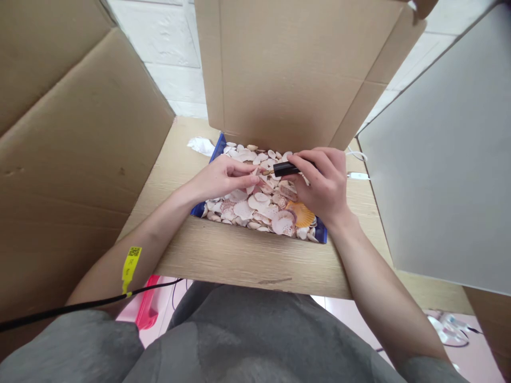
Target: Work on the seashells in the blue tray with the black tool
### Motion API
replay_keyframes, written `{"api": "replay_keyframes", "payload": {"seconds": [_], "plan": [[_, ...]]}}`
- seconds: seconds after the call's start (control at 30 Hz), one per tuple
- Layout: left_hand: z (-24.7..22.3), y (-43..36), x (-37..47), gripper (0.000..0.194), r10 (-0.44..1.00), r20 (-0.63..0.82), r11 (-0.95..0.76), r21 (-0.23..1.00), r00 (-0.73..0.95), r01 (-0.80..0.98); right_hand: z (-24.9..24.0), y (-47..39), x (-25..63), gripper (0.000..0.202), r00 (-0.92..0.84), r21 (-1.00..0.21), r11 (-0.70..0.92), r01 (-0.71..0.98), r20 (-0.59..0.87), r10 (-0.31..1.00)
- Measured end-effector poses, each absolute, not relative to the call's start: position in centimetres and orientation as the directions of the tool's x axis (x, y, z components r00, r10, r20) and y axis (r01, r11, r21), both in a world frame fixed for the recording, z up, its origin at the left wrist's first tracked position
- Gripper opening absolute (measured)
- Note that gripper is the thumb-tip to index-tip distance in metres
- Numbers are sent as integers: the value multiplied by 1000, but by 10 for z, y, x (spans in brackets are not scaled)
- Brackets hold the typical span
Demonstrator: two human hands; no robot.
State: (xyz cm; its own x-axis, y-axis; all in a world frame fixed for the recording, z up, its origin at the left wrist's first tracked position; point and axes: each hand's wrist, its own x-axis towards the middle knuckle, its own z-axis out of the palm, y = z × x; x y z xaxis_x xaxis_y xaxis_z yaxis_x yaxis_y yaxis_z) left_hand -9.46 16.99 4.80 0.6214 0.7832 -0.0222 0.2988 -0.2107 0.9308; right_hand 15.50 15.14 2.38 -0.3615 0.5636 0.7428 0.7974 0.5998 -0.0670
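Between the thumb and fingers of my left hand (223, 178) is a small pale seashell (255, 178), pinched over the box. My right hand (324, 178) grips a black mini drill (285, 169), a slim cylinder with a brass-coloured tip that points left. That tip is at the shell; whether it touches cannot be made out. Below both hands lies a shallow blue box (320, 232) full of seashells (257, 201), mostly white and pinkish. An orange scallop shell (302, 214) rests near its front right, beside a scallop shell dotted with small holes (283, 222).
The box sits on a wooden tabletop (247, 260). Cardboard panels stand at the left (96, 127) and back (303, 69), with a grey panel (443, 159) at right. Crumpled white paper (200, 145) lies behind left. A black cable (80, 306) crosses by my left arm.
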Motion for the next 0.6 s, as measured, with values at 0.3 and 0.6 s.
{"api": "replay_keyframes", "payload": {"seconds": [0.3, 0.6], "plan": [[47, 168, -89, 48, 909, 68, -131, 983, 412, 126, 23, 152, 153, 33, -323, -155, 548, 822, 666, 673], [47, 167, -88, 45, 927, 66, -124, 983, 369, 134, 23, 150, 154, 34, -389, -135, 585, 800, 627, 675]]}}
